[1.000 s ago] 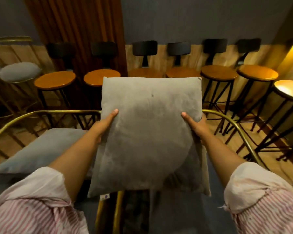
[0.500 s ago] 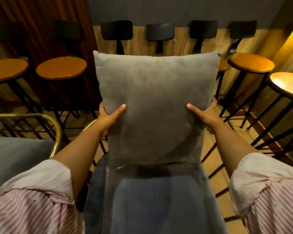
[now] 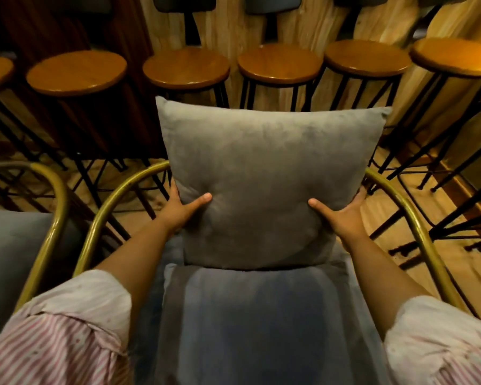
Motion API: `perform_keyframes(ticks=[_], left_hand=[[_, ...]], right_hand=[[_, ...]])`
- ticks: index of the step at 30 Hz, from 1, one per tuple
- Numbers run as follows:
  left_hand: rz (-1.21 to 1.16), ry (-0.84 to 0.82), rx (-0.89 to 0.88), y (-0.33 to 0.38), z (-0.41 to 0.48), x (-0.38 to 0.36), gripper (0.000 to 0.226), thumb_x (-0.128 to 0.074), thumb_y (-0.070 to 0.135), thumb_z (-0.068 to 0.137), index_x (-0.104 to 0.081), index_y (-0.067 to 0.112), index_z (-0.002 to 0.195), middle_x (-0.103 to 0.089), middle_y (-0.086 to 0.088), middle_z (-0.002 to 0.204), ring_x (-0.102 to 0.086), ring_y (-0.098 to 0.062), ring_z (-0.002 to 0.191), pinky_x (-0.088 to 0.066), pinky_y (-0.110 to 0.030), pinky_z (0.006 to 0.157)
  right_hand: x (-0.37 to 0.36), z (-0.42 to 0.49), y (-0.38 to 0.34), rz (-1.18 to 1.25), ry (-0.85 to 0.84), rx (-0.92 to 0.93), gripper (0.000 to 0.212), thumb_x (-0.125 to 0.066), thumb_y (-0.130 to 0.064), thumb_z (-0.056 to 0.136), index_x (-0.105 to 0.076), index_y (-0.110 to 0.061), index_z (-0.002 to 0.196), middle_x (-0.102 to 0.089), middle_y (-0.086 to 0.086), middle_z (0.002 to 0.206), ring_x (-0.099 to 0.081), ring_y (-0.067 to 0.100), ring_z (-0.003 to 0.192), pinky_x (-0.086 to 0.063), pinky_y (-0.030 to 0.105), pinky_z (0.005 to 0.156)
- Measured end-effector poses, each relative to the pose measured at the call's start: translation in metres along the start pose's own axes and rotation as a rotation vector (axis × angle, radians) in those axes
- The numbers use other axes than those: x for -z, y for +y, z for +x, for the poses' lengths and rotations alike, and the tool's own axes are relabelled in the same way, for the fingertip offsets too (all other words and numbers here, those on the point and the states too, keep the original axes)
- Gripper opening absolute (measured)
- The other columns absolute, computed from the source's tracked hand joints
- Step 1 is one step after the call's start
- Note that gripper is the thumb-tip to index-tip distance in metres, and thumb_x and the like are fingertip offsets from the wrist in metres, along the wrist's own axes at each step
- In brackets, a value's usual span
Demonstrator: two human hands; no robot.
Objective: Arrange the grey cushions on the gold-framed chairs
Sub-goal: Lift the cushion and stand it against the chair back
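Observation:
A square grey cushion [image 3: 267, 173] stands upright against the curved back of a gold-framed chair [image 3: 114, 201]. Its lower edge rests on the chair's grey seat pad [image 3: 250, 315]. My left hand [image 3: 182, 209] grips the cushion's left side, thumb pressed into the front. My right hand [image 3: 342, 215] grips its right side the same way. The chair's gold rail shows again at the right [image 3: 417, 226].
A second gold-framed chair [image 3: 54, 218] with a grey seat stands close at the left. Behind the chairs, a row of several round wooden bar stools [image 3: 186, 68] on black metal legs lines the wood-panelled wall. Wooden floor shows at the right.
I have lowered the cushion from mid-air down onto the chair seat, against the back rail. The view has tilted down and moved closer to the chair.

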State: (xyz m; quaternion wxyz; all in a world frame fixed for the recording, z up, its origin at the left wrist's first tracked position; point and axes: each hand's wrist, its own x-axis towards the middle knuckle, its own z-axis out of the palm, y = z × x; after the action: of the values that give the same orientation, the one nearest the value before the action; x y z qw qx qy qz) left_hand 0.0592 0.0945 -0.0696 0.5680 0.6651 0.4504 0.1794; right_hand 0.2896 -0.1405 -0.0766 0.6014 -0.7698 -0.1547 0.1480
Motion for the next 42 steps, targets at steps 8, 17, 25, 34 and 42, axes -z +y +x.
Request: perform_keyframes(ticks=[8,17,25,34,42], left_hand=[[0.072,0.082,-0.093,-0.002,0.001,0.006,0.084,-0.06,0.039,0.088,-0.008,0.026,0.152,-0.026,-0.006,0.158,-0.029,-0.029,0.143,-0.029,-0.043,0.113],[0.052,-0.001,-0.001,-0.006,-0.006,0.006,0.096,-0.063,0.042,0.085,0.001,0.026,0.153,-0.018,-0.005,0.161,-0.024,-0.029,0.145,-0.027,-0.046,0.116],[0.092,-0.132,-0.046,0.017,-0.087,0.053,0.078,-0.057,0.027,0.092,-0.009,0.018,0.153,-0.039,-0.01,0.151,-0.038,-0.028,0.139,-0.038,-0.043,0.11],[0.274,-0.011,0.008,0.002,-0.234,0.242,0.044,-0.057,0.023,0.092,-0.051,0.003,0.131,-0.06,-0.016,0.13,-0.056,-0.028,0.121,-0.042,-0.03,0.099],[0.256,0.121,0.157,-0.052,-0.305,0.433,0.051,-0.054,0.031,0.093,-0.043,0.008,0.138,-0.047,-0.01,0.143,-0.048,-0.026,0.127,-0.036,-0.025,0.093]], right_hand=[[-0.007,0.008,-0.001,-0.091,0.018,0.039,0.114,-0.085,-0.031,0.064,-0.009,-0.012,0.147,-0.029,0.008,0.152,-0.035,0.024,0.137,-0.029,0.024,0.103],[-0.015,-0.006,0.004,-0.147,-0.034,-0.099,0.117,-0.079,-0.04,0.069,0.0,-0.014,0.151,-0.018,0.011,0.158,-0.024,0.03,0.144,-0.024,0.042,0.118],[-0.068,-0.119,-0.045,-0.092,0.06,-0.081,0.068,-0.069,-0.028,0.084,-0.041,0.0,0.139,-0.046,0.012,0.141,-0.039,0.026,0.136,-0.031,0.031,0.112],[-0.212,-0.322,-0.138,-0.143,-0.378,-0.016,0.039,-0.067,-0.027,0.086,-0.061,-0.005,0.117,-0.062,0.013,0.12,-0.055,0.023,0.116,-0.042,0.039,0.105],[-0.332,-0.43,-0.185,-0.028,-0.512,-0.085,0.016,-0.057,-0.02,0.092,-0.06,-0.009,0.104,-0.056,-0.004,0.079,-0.05,0.002,0.072,-0.039,0.004,0.059]])
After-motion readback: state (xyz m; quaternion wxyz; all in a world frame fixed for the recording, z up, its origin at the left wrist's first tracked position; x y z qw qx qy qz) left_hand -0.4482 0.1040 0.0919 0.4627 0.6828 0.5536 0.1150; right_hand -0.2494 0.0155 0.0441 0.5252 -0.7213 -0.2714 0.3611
